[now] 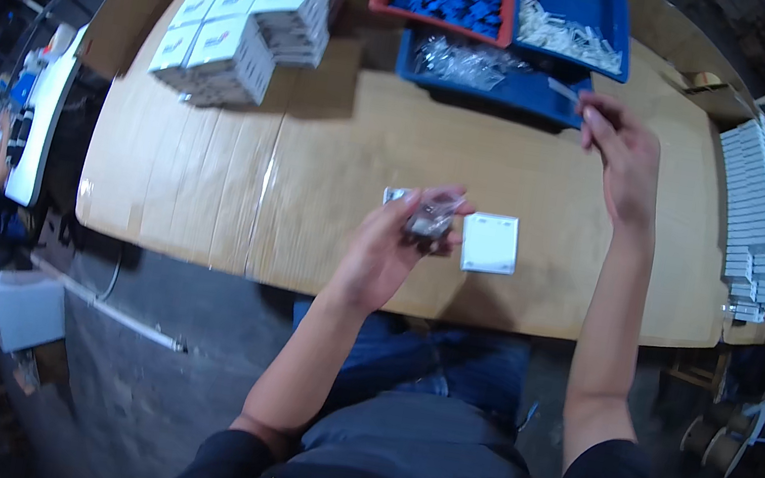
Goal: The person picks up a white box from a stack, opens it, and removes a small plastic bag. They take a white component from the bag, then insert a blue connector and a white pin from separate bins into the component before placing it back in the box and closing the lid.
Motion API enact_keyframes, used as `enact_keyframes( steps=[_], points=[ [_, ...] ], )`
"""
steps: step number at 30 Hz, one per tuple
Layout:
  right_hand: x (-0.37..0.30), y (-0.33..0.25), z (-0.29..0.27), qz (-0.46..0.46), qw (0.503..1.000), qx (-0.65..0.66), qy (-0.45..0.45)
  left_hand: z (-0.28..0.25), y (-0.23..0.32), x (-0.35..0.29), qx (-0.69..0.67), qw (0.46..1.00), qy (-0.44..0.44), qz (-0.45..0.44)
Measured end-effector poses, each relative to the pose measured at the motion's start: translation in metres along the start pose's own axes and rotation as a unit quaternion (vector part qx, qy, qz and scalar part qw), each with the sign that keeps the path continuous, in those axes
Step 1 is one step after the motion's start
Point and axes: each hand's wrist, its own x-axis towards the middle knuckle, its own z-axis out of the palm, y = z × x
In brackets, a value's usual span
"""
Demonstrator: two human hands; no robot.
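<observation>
Card point(338, 142) lies under the blue tray point(484, 100). Near it, right hand point(626, 156) pinches a strip point(561, 89), long way pointing left; half-curled left hand point(386, 250) holds a bag point(433, 215).

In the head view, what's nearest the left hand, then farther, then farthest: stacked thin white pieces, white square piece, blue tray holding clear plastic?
1. White square piece, just right of the left hand.
2. Blue tray, ahead.
3. Stacked thin white pieces, far right.

Left hand point(385, 254), fingers point(454, 238) curled, nearer the torso point(438, 458); right hand point(630, 163) farther forward, fingers pinched.
</observation>
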Motion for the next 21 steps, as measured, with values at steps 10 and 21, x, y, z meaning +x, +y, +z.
enact_keyframes(
  steps=[10, 21],
  points=[
    [-0.100, -0.021, 0.052, -0.029, 0.997, -0.037, -0.067, 0.018, -0.006, -0.023, -0.001, 1.000, 0.013, 0.013],
    [-0.100, -0.047, 0.067, -0.036, 0.962, -0.191, -0.192, 0.028, -0.009, -0.034, 0.044, 0.999, 0.030, 0.002]
  ],
)
